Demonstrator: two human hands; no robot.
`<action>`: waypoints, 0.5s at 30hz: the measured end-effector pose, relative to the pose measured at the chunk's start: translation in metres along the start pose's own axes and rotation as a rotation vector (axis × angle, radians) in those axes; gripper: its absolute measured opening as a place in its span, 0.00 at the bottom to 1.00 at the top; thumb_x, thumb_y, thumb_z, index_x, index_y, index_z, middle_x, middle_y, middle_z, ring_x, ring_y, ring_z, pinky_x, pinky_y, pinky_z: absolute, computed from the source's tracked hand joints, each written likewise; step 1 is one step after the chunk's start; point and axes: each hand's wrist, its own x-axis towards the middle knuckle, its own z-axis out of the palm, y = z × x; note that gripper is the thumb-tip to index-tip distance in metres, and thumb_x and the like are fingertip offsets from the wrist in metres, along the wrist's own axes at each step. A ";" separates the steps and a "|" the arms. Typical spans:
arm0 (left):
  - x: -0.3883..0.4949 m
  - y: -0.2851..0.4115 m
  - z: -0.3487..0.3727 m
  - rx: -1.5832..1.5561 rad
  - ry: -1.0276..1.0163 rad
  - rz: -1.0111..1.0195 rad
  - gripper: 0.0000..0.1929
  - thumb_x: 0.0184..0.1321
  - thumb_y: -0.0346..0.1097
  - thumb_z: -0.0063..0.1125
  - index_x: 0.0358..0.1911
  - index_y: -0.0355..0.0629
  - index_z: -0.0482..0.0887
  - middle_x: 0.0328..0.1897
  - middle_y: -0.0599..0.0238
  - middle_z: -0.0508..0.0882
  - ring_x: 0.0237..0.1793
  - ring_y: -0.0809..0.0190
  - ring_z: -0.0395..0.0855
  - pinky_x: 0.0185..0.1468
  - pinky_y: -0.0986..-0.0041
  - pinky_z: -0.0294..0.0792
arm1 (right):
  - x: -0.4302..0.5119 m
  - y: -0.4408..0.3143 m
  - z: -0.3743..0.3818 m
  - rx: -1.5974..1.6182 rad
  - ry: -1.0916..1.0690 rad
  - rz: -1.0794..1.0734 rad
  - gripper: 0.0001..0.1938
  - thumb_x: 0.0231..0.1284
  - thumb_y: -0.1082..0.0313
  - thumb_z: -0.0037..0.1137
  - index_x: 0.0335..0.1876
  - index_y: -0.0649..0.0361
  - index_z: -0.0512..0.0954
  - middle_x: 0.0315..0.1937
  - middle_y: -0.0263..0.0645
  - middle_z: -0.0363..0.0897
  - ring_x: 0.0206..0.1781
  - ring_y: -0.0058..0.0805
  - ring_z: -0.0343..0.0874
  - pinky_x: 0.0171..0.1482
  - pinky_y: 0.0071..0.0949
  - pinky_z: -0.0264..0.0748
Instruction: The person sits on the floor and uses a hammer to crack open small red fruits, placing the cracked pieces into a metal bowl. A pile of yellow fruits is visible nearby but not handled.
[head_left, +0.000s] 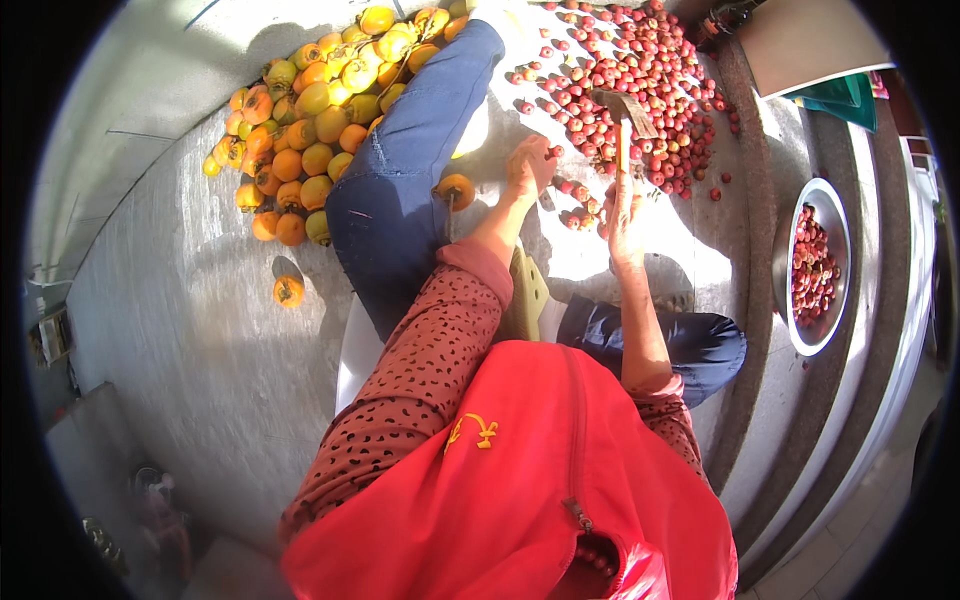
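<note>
My left hand (531, 166) has its fingers curled around a small red fruit (556, 151) beside the fruit heap. In my right hand (626, 214) is the wooden handle of a small hammer-like tool (623, 139); its metal head lies over the heap. The large heap of small red fruits (660, 82), perhaps hawthorns or crab apples, spreads across the sunlit floor beyond both hands. A few more red fruits (581, 202) lie between my hands. One orange persimmon (455, 192) rests left of my left hand, near my bent leg.
Many persimmons (300, 150) are piled at the upper left, and a single persimmon (288, 291) sits apart on the floor. A metal basin (846, 300) with reddish fruit pieces stands on the steps (757, 420) at right. A dark bottle (721, 26) and a green container (855, 101) are at the upper right.
</note>
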 end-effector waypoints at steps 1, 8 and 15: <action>-0.005 -0.001 0.001 -0.029 0.032 0.039 0.07 0.47 0.32 0.63 0.29 0.42 0.79 0.30 0.62 0.80 0.36 0.51 0.80 0.41 0.62 0.71 | -0.001 0.004 0.004 0.053 0.043 -0.083 0.23 0.73 0.45 0.38 0.27 0.55 0.67 0.14 0.22 0.57 0.14 0.11 0.52 0.16 0.17 0.49; -0.013 -0.004 0.003 -0.107 0.117 0.094 0.07 0.46 0.28 0.66 0.31 0.47 0.87 0.30 0.66 0.84 0.33 0.58 0.81 0.41 0.68 0.73 | 0.000 0.016 0.000 -0.318 -0.005 -0.065 0.26 0.73 0.45 0.38 0.27 0.61 0.72 0.15 0.27 0.65 0.17 0.16 0.62 0.19 0.21 0.57; -0.007 -0.004 0.000 -0.189 -0.031 -0.032 0.08 0.46 0.32 0.67 0.31 0.42 0.84 0.32 0.62 0.83 0.39 0.53 0.81 0.44 0.63 0.73 | -0.005 0.020 -0.006 -0.482 -0.076 0.070 0.22 0.76 0.53 0.35 0.43 0.66 0.75 0.24 0.38 0.73 0.26 0.25 0.71 0.30 0.29 0.68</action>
